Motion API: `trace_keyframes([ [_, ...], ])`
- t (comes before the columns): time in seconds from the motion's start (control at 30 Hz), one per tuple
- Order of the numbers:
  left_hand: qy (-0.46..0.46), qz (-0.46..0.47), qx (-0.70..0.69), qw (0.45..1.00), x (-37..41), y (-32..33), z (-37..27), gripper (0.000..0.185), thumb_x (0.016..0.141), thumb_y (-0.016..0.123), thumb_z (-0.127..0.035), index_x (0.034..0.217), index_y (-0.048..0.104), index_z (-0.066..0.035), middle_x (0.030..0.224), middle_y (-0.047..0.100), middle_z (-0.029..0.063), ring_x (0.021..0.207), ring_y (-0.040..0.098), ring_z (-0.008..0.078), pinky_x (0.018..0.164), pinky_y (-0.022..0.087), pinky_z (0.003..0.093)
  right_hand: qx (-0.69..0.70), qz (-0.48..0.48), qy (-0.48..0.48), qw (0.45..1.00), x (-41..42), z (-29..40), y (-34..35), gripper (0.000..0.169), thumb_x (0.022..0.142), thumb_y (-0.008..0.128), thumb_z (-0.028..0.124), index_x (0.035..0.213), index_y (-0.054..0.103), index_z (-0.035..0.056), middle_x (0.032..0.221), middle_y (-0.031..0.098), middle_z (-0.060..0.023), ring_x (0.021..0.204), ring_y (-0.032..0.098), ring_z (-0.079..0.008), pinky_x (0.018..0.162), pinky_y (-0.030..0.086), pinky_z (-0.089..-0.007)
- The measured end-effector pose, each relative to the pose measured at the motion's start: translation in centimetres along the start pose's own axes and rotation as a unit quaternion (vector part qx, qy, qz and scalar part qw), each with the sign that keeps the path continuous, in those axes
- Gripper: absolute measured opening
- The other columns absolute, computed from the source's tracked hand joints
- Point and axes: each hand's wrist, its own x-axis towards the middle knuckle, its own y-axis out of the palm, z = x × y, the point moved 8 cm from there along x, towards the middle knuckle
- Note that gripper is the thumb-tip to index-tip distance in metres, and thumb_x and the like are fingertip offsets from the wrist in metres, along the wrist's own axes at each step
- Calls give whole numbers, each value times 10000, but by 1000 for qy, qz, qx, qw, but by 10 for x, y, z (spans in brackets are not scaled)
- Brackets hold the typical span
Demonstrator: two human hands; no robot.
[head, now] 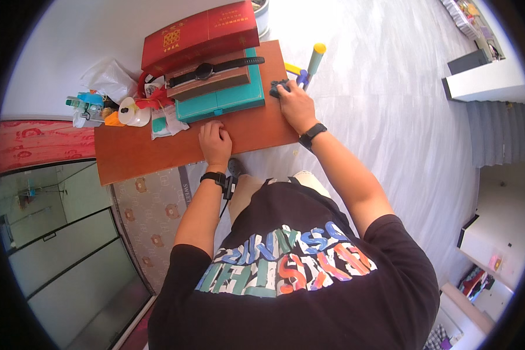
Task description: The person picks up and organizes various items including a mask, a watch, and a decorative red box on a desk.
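My right hand (298, 107) presses a dark grey cloth (280, 89) against the right end of a reddish-brown wooden tabletop (253, 135). My left hand (215, 142) rests on the table's near edge, fingers bent and thumb a little apart, with nothing seen in it. Just beyond the left hand lies a flat teal box (240, 103). On it is a brown box (210, 87), and across that stretches a black wristwatch (203, 71). A large red gift box (199, 37) with gold writing stands behind them.
Left on the table are a white plastic bag (109, 81), a white tape roll (133, 113), a clear bottle (81, 107) and small packets (164, 122). A handle with a yellow end (317, 57) rises beyond the right edge. A bear-patterned mat (148, 214) lies below left.
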Motion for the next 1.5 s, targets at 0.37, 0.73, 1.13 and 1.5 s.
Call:
trace_keyframes([
  [0.37, -27, 61, 115, 991, 2, 10, -5, 153, 759, 561, -94, 911, 572, -81, 990, 545, 107, 950, 523, 326, 789, 421, 460, 69, 74, 83, 991, 126, -27, 54, 244, 963, 514, 220, 1068, 733, 189, 1144, 603, -103, 1009, 655, -351, 878, 520, -477],
  [0.73, -39, 81, 129, 988, 2, 13, -3, 178, 762, 580, -116, 938, 574, -84, 1004, 533, 118, 966, 511, 337, 802, 416, 465, 21, 86, 38, 995, 150, -25, 63, 330, 942, 520, 189, 1227, 673, 251, 1188, 591, -75, 1075, 613, -320, 883, 530, -447],
  [1.13, -43, 98, 129, 986, 0, 14, -1, 207, 761, 596, -126, 963, 584, -86, 1058, 547, 114, 1000, 510, 331, 821, 416, 481, 21, 50, 18, 998, -65, 46, -12, 333, 891, 650, 136, 1223, 672, 119, 1070, 608, -65, 881, 644, -274, 682, 549, -378],
  [1.5, 20, 86, -162, 983, -14, -13, -2, 313, 869, 568, -122, 1167, 600, -30, 1292, 556, 169, 1171, 526, 374, 991, 415, 489, 21, 99, -26, 995, -85, 136, 40, 487, 875, 619, 192, 1301, 552, -34, 1075, 540, -151, 879, 610, -315, 646, 556, -391],
])
